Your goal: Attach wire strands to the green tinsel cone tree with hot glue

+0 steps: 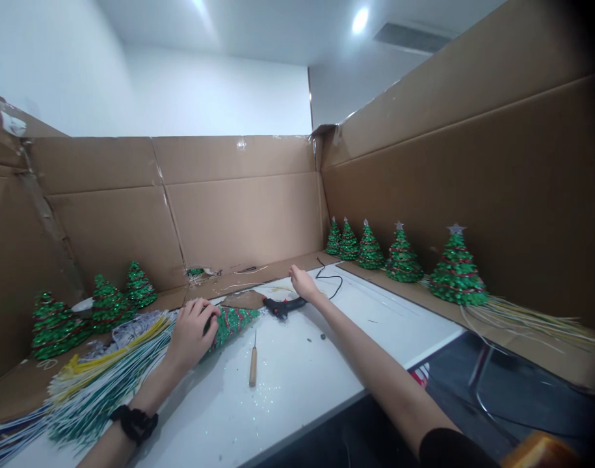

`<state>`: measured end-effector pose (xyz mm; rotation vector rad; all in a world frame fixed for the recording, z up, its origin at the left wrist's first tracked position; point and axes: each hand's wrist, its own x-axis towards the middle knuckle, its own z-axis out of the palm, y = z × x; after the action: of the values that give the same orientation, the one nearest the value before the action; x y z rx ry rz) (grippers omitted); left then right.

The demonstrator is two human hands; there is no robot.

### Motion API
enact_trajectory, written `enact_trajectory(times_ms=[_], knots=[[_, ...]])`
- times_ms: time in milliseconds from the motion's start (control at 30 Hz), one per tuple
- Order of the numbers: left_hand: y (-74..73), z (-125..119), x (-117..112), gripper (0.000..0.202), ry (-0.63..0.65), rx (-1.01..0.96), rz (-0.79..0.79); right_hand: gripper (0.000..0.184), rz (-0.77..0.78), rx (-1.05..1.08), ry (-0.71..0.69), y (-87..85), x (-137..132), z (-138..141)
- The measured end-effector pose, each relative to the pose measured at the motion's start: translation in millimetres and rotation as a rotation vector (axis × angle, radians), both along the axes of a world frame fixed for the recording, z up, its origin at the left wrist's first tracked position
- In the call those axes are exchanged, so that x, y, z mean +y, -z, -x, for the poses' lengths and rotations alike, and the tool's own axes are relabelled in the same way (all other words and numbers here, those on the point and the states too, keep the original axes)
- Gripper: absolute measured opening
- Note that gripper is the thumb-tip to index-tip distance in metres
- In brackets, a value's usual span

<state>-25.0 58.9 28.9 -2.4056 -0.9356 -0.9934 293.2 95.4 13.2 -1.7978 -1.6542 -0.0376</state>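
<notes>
A small green tinsel Christmas tree (235, 325) with red trim lies on its side on the white table, its tip toward the right. My left hand (192, 328) is closed over its wide end, partly hiding it. Past the tip, my right hand (302, 284) is raised above the table with its fingers pinched together; whatever they may hold is too small to make out. Below that hand lies a black glue gun (279, 307), near the tree's tip. An awl (253, 367) with a wooden handle rests on the table in front of the tree.
Bundles of green, white and yellow strands (106, 377) lie at left beside upright trees (109, 305). More trees, some star-topped (457, 270), line the right cardboard wall (473, 162). A black cable (333, 279) curls behind my right hand. Cardboard walls enclose the table.
</notes>
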Motion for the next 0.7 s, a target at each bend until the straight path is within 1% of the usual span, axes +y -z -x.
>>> enact_trajectory(times_ms=[67, 200, 267, 333, 400, 433, 500, 533, 567, 600, 700], knots=[[0.3, 0, 0, 0.019, -0.015, 0.006, -0.011, 0.021, 0.005, 0.006, 0.008, 0.4, 0, -1], [0.2, -3, -4, 0.019, -0.061, 0.020, -0.046, 0.029, -0.004, 0.035, 0.015, -3.1, -1, 1], [-0.1, -5, -8, 0.019, -0.081, 0.004, -0.073, 0.030, -0.019, 0.057, -0.006, -6.4, -2, 8], [-0.6, -9, -13, 0.019, -0.084, -0.021, -0.093, 0.029, -0.040, 0.073, -0.059, -9.3, -6, 22], [-1.0, -14, -18, 0.020, -0.067, -0.039, -0.091, 0.025, -0.061, 0.096, -0.173, -10.7, -13, 45], [-1.0, -16, -20, 0.020, -0.057, -0.049, -0.084, 0.023, -0.070, 0.118, -0.266, -10.6, -18, 59], [-0.5, -19, -24, 0.022, -0.042, -0.079, -0.068, 0.018, -0.086, 0.302, -0.648, -9.0, -30, 87], [0.0, -20, -25, 0.023, -0.034, -0.101, -0.061, 0.017, -0.081, 0.374, -0.780, -7.6, -36, 100], [0.6, -21, -26, 0.023, -0.023, -0.125, -0.052, 0.018, -0.089, 0.433, -0.851, -6.1, -42, 112], [1.1, -21, -26, 0.023, -0.008, -0.151, -0.041, 0.018, -0.090, 0.469, -0.887, -4.5, -48, 121], [2.0, -23, -28, 0.023, 0.047, -0.221, 0.003, 0.021, -0.094, 0.507, -0.893, 0.1, -59, 138]])
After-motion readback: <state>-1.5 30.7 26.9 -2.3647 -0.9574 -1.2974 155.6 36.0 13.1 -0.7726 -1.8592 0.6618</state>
